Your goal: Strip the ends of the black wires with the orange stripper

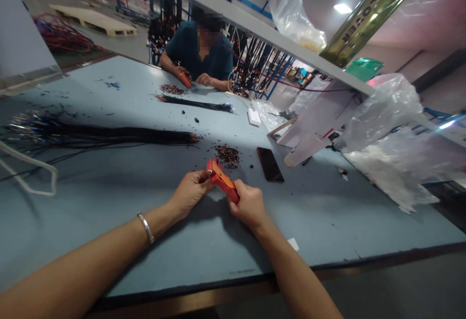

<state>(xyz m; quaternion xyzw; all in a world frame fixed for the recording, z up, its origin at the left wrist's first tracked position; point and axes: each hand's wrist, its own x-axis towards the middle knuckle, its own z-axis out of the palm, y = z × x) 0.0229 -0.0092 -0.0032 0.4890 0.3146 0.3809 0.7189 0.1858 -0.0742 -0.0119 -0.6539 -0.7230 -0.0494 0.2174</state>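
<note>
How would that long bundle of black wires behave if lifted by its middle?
The black wire bundle would probably sag at both ends: its strands are long and thin. It likely splays too, as strands already fan out at its left end. It looks fairly light.

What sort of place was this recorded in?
Probably a wire-harness workshop: wire bundles on a long bench, right hand gripping an orange tool with left hand at its head, offcuts pile nearby, and a co-worker opposite with a similar tool.
</note>
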